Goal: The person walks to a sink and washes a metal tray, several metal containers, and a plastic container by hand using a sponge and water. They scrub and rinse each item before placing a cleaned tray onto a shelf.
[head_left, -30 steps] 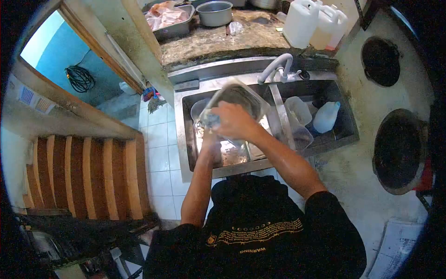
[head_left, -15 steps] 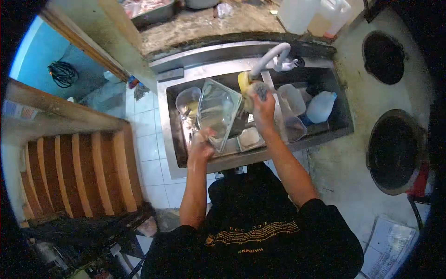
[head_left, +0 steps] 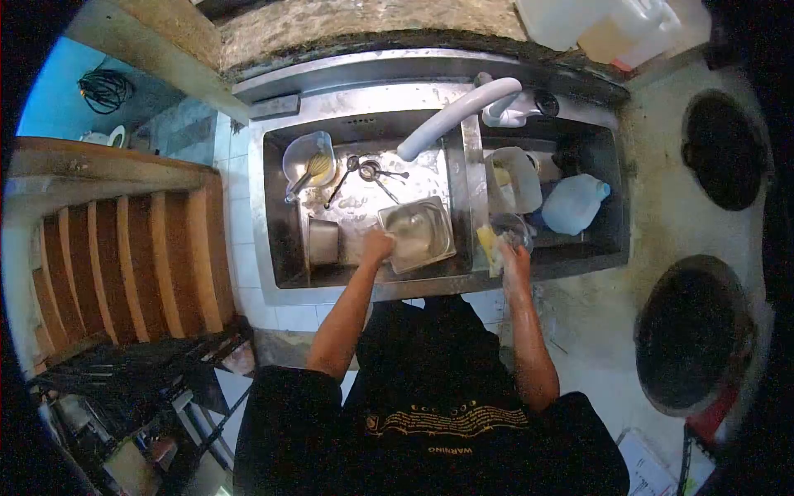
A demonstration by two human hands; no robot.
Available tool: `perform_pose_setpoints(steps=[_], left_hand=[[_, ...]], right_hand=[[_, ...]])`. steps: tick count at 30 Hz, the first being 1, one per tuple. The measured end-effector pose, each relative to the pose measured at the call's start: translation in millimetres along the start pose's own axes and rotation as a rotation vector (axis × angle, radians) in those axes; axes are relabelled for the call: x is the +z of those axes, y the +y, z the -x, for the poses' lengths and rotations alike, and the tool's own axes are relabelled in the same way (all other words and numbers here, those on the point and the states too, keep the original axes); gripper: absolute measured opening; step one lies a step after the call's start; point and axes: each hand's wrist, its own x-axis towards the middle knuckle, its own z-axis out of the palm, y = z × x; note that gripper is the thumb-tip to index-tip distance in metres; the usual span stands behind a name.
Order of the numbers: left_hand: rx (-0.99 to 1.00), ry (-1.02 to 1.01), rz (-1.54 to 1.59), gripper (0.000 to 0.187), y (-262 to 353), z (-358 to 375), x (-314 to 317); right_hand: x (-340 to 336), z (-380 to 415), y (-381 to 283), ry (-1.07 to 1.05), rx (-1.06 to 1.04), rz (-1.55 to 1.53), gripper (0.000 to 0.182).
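My left hand (head_left: 378, 246) is closed on the near left edge of a rectangular steel pan (head_left: 420, 234), which sits low in the left sink basin. A yellow sponge (head_left: 486, 240) is in my right hand (head_left: 514, 258), over the near left corner of the right basin. Beside that hand is a round clear tub (head_left: 514, 225), partly hidden by the fingers. To the left of the pan stands a smaller steel container (head_left: 322, 241). Beyond it, a clear container (head_left: 303, 150) holds a whisk (head_left: 313, 171), and several dark-handled spoons (head_left: 369, 170) lie on the basin floor.
A grey faucet (head_left: 463, 114) arches over the left basin. In the right basin are a translucent tub (head_left: 514, 183) and a whitish plastic jug (head_left: 572, 204). More jugs (head_left: 612, 33) stand on the stone counter (head_left: 364, 29) behind. Wooden steps (head_left: 136, 273) are on the left.
The pan has come down from its raised, tilted position into the left basin, with my left hand still on it. My right hand has moved from near the faucet to the right basin with the sponge.
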Motion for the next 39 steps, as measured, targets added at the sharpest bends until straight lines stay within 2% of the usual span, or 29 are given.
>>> perform_pose_setpoints(steps=[3,4,6,9,12,13,15,17,18,20,22,24,27,28,30,31,32,33,36,37,38,39], left_hand=[[-0.264,0.313,0.060,0.040,19,-10,-4],[-0.142,0.361,0.412,0.043,77,13,-82],[-0.151,0.314,0.525,0.045,78,-22,-63],[-0.229,0.236,0.572,0.046,41,-101,14],[-0.476,0.220,0.828,0.044,46,-146,29],[-0.577,0.228,0.958,0.043,53,-153,28],[-0.442,0.444,1.007,0.029,67,-151,43],[-0.358,0.457,1.098,0.024,66,-150,40],[-0.347,0.357,1.167,0.024,62,-150,36],[-0.382,0.241,1.168,0.028,52,-148,31],[-0.456,0.230,1.027,0.030,24,-149,38],[-0.496,0.291,0.691,0.030,-13,-155,47],[-0.567,0.262,0.264,0.033,-57,-184,61],[-0.588,0.252,0.196,0.034,-59,-191,64],[-0.651,0.264,0.217,0.033,-19,-184,26],[-0.674,0.259,0.228,0.033,-6,-187,30],[-0.550,0.316,0.098,0.030,-22,-198,63],[-0.572,0.243,0.176,0.029,-23,-203,70],[-0.499,0.293,0.074,0.028,-18,-205,72],[-0.578,0.277,0.175,0.031,-3,-196,51],[-0.645,0.357,0.233,0.032,1,-198,53],[-0.714,0.441,0.289,0.034,2,-201,55]], right_hand=[[-10,16,-48,-0.106,-0.003,0.071,0.066],[-13,15,-49,-0.086,-0.002,0.047,0.055],[-12,10,-54,-0.059,-0.013,0.005,0.033],[-27,-20,-24,0.005,-0.067,0.095,0.033],[-46,-43,-1,0.003,-0.056,0.262,0.031],[-46,-42,-1,-0.042,-0.060,0.194,0.032],[-35,-16,-29,-0.132,-0.061,0.065,0.033],[-34,-8,-39,-0.128,-0.011,0.085,0.034],[-34,-6,-38,-0.124,0.016,0.095,0.034],[-39,-9,-29,-0.116,0.022,0.094,0.035],[-43,-6,-28,-0.082,0.038,0.124,0.034],[-39,6,-43,-0.015,0.056,0.176,0.033],[-55,-3,-35,-0.119,0.055,0.225,0.032],[-70,-15,-16,-0.121,-0.027,0.291,0.031],[-71,-18,-20,-0.120,0.041,0.286,0.030],[-64,-10,-31,-0.105,0.077,0.283,0.030],[-57,-5,-42,-0.064,0.125,0.211,0.032],[-43,1,-63,-0.029,0.038,0.281,0.032],[-13,-38,-119,0.034,-0.235,0.469,0.036],[-7,-67,-124,-0.018,-0.374,0.493,0.038],[-2,-102,-125,-0.079,-0.511,0.514,0.040],[6,-132,-132,-0.146,-0.570,0.751,0.041]])
